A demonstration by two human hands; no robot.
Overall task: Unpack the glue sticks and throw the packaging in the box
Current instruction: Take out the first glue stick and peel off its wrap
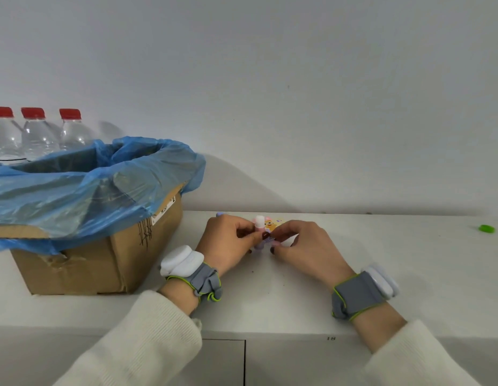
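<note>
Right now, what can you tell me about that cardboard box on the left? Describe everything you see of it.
The cardboard box is brown, open-topped and a bit crumpled, with creases and a torn patch on its front wall. A thin blue plastic bag lines it and drapes over the rim, hiding much of the front. A white label and dark markings show on the side facing the hands. It sits on the white counter, in front of three red-capped water bottles. Neither hand touches it.

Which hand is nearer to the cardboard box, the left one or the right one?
Left. The left hand is just right of the box, holding the glue stick. The right hand is farther right, beyond the stick.
</note>
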